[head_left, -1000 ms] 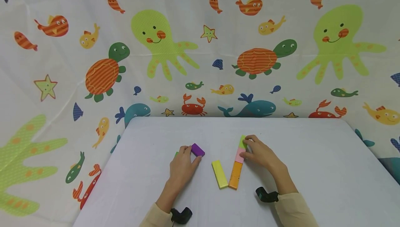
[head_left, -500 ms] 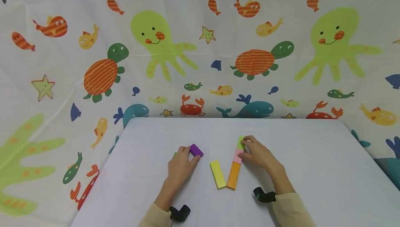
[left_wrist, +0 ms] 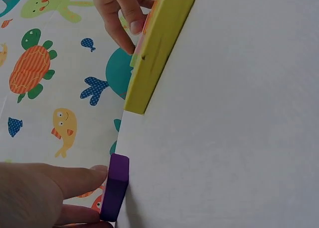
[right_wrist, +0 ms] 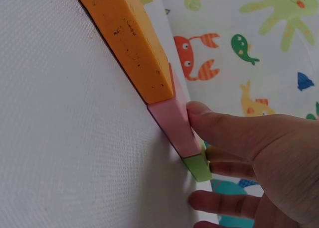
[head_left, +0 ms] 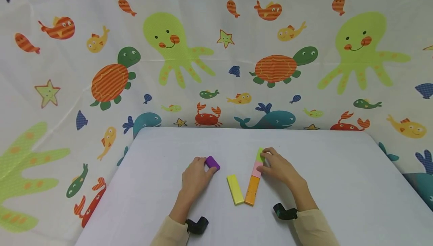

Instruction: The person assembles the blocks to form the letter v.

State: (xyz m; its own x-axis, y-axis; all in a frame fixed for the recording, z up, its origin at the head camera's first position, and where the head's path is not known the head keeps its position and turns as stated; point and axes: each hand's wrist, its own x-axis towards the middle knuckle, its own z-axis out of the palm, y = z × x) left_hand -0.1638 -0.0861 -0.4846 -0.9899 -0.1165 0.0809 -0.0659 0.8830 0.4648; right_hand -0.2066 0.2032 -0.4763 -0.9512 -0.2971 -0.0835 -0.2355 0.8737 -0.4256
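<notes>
My left hand [head_left: 196, 177] pinches a small purple block [head_left: 213, 163] between thumb and fingers, left of the middle of the table. In the left wrist view the thumb meets the side of the purple block [left_wrist: 115, 188]. To the right, a light green block [head_left: 259, 154], a pink block [head_left: 256, 169] and an orange block [head_left: 252, 190] lie end to end in a slanting row. My right hand [head_left: 280, 166] is at the far end of this row. Its thumb touches the pink block [right_wrist: 174, 128], and its curled fingers reach around the green block [right_wrist: 198, 167].
A long yellow block [head_left: 235, 189] lies between the hands, its near end against the orange block, forming a V. The white table [head_left: 338, 170] ends at a cloth [head_left: 216, 61] printed with sea animals. Black wrist cameras [head_left: 285, 212] sit at both cuffs.
Both hands keep nearly the same places on the blocks. A green patch that showed beside the left fingers is now out of sight. The whole head view has shifted slightly.
</notes>
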